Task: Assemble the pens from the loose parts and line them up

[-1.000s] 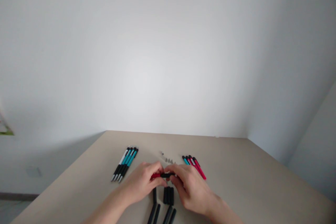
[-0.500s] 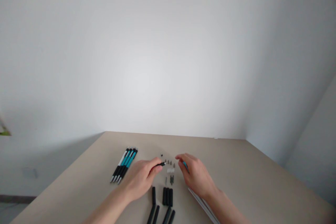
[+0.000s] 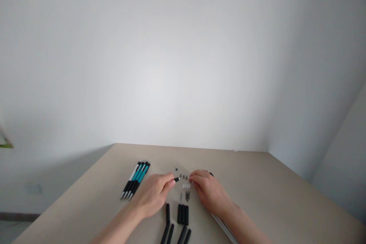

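Observation:
My left hand [image 3: 156,193] is closed in a pinch on a black pen part [image 3: 176,179] with a thin pale end pointing right. My right hand [image 3: 210,192] has its thumb and fingers together at the right end of a row of small metal pen tips [image 3: 183,176]. A dark end of a pen barrel [image 3: 211,174] pokes out past its far side; most of the barrel is hidden in the hand. Just below the fingertips lie small clear plastic pieces [image 3: 186,186] and small metal pieces [image 3: 187,195].
Several assembled pens [image 3: 136,179], teal and white with black grips, lie at the left. Black rubber grips [image 3: 183,214] and black tubes [image 3: 165,233] lie nearer me. Pale rods [image 3: 224,228] run beneath my right forearm. A tiny dark piece [image 3: 176,169] sits farther back on the beige table [image 3: 257,183].
My right hand has moved slightly left and down, its fingertips now at the rightmost metal tip. The barrel's teal part is now covered. My left hand has barely moved.

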`<state>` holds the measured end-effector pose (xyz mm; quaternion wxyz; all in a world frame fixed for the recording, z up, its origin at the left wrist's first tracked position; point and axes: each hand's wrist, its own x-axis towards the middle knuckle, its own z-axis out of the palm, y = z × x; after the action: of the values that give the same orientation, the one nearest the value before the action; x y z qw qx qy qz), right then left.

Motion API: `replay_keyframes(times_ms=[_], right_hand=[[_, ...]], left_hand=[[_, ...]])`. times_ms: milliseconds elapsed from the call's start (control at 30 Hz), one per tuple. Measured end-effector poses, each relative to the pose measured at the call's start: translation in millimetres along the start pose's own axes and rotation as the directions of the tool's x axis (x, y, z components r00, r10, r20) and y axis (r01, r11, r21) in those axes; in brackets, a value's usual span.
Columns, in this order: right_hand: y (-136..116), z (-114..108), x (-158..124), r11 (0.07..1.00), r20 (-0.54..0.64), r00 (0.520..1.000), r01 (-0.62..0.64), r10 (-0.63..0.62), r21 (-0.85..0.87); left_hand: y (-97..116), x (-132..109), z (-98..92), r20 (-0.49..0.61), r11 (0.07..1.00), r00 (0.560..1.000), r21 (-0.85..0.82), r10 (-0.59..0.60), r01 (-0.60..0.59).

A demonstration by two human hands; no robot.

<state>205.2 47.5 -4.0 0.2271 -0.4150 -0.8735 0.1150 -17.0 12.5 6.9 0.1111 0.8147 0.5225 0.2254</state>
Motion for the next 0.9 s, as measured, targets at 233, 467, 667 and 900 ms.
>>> replay_keyframes(times_ms=[233, 467, 667, 900], right_hand=[[-4.3, -0.5, 2.0, 1.0, 0.036, 0.999, -0.001, 0.002, -0.028], [-6.1, -2.2, 1.1, 0.997, 0.053, 0.998, -0.015, 0.019, -0.071], [-7.2, -4.1, 1.8, 0.994, 0.037, 0.998, -0.055, 0.059, -0.095], [-14.2, -8.2, 5.1, 0.984, -0.109, 0.981, -0.167, 0.16, -0.061]], left_hand=[[0.7, 0.9, 0.3, -0.001, 1.0, 1.0, 0.022, 0.015, -0.015], [3.8, -0.8, -1.1, 0.0, 0.999, 0.999, 0.023, -0.037, 0.037], [2.1, -0.1, -0.8, -0.003, 0.999, 1.0, -0.015, 0.029, -0.029], [1.8, 0.3, -0.8, -0.031, 0.998, 0.998, -0.017, 0.06, -0.061]])
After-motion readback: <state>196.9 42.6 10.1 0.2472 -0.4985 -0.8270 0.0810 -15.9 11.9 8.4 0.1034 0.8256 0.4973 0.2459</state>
